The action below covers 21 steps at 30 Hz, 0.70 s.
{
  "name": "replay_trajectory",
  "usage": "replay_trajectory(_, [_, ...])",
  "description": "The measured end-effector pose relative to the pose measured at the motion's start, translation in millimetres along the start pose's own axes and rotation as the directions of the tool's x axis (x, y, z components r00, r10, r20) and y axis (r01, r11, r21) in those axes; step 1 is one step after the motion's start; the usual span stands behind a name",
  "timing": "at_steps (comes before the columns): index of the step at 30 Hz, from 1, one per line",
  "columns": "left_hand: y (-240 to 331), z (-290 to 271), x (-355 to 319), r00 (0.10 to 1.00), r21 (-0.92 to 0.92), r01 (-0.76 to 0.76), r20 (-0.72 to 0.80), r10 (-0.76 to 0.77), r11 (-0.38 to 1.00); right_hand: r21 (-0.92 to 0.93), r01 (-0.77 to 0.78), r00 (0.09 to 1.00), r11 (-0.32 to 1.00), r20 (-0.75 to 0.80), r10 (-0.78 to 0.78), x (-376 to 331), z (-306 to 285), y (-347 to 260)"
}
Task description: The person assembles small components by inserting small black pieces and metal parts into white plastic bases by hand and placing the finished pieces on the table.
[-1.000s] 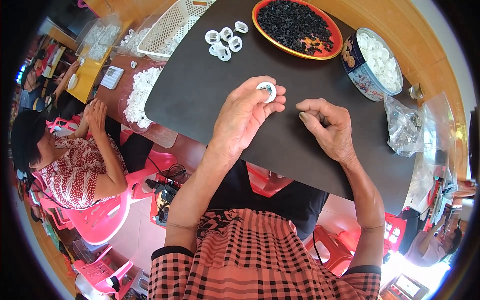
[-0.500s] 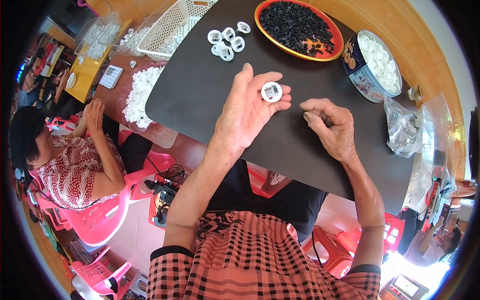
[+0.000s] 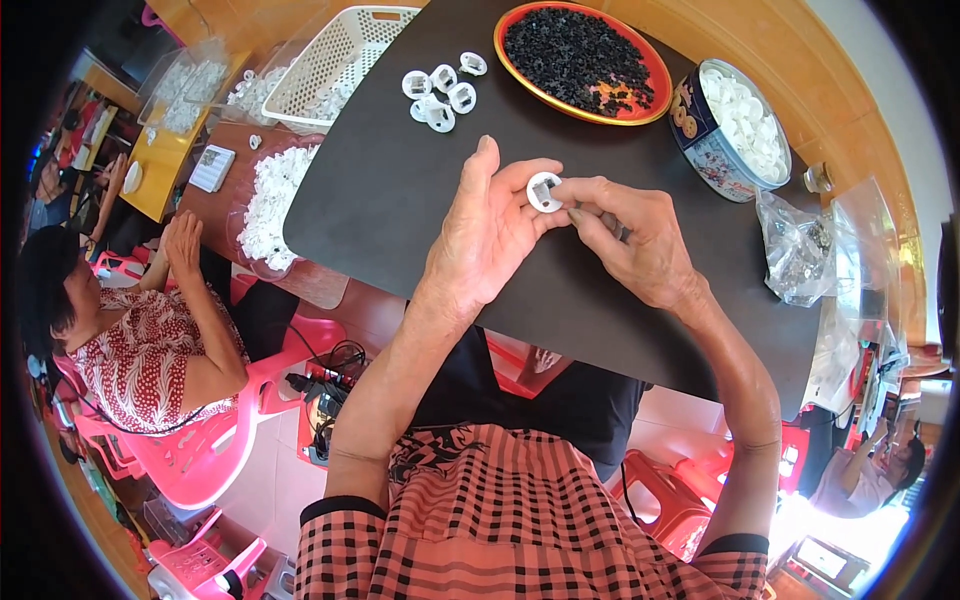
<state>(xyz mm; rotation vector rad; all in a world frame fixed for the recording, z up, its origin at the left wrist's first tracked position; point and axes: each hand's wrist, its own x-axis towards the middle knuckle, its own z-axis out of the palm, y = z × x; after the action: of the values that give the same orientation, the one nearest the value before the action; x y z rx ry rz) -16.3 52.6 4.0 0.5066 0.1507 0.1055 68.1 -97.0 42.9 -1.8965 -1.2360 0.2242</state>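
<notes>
A small white round plastic piece (image 3: 541,193) with a dark, notched centre rests on the fingers of my left hand (image 3: 478,228), palm up and thumb apart. My right hand (image 3: 643,243) has come up against the piece's right edge, thumb and forefinger close together. Anything tiny between those fingertips is hidden. Beyond my left hand, several similar white round pieces (image 3: 439,113) lie grouped on the dark table (image 3: 375,190). At the far side is a red plate with a gold rim (image 3: 664,92), heaped with small black parts (image 3: 570,48).
A round blue tin (image 3: 722,163) of white pieces stands far right, near a clear plastic bag (image 3: 797,255) of small parts. To the left are a white basket (image 3: 300,85) and a heap of white parts (image 3: 275,205). Another person (image 3: 150,340) sits at the left on a pink chair.
My right hand has moved left and up, and its fingertips have reached the white piece on my left fingers. The whole view has shifted slightly.
</notes>
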Motion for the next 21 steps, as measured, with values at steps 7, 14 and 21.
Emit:
replay_trajectory(7, [2.2, 4.7, 0.1, 0.997, 0.016, -0.015, 0.08, 0.014, 1.0, -0.046, -0.009, 1.0, 0.999, 0.022, 0.01, 14.5, -0.7, -10.6])
replay_trajectory(14, [1.9, -2.0, 3.2, 0.998, -0.032, 0.018, 0.052, -0.017, 0.999, 0.044, -0.056, 0.998, 0.997, 0.022, 0.055, 18.6, -6.4, -9.0])
replay_trajectory(21, [4.3, -2.8, -0.8, 0.997, -0.081, 0.074, -0.005, -0.075, 0.994, 0.236, -0.281, 0.957, 0.93, 0.0, 0.289, -25.1, -8.4, 5.8])
